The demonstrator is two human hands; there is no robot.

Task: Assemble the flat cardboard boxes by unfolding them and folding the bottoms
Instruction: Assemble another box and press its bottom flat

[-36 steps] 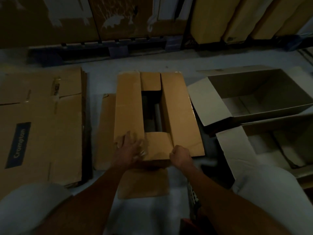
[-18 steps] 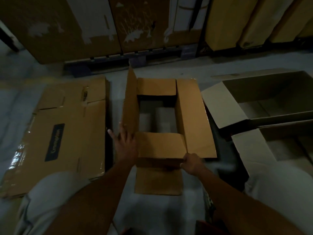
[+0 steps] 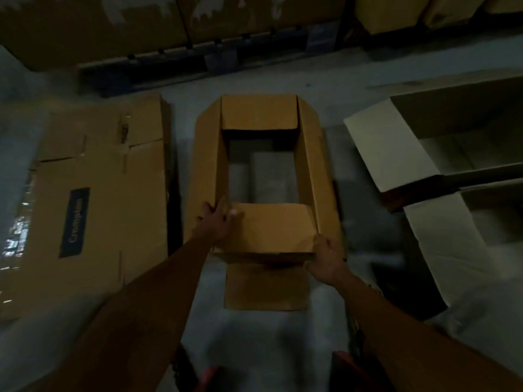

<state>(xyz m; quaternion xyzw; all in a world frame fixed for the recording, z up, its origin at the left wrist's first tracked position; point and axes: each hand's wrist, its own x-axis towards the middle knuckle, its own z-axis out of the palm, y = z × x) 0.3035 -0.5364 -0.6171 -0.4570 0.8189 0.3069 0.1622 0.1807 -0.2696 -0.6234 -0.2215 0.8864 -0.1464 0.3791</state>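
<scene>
A brown cardboard box point(image 3: 319, 176) stands opened on the floor in the middle, its end facing up. Its two short flaps are folded inward and the long side flaps slant outward. My left hand point(image 3: 218, 219) grips the near left corner, fingers over the left long flap and thumb on the near short flap point(image 3: 268, 227). My right hand point(image 3: 325, 258) holds the near right corner of the box, fingers curled around the edge. One more flap point(image 3: 266, 287) lies flat on the floor just below the box.
A stack of flat boxes point(image 3: 93, 199) with a dark label lies on the left. Two opened boxes point(image 3: 441, 142) lie on the right. Large cartons line the back wall point(image 3: 113, 26). Grey floor point(image 3: 254, 349) stretches toward me.
The left long flap, standing upright half a second ago, has swung down to slant outward. My left hand moved from beside it onto the box's near left corner. The view shifted closer.
</scene>
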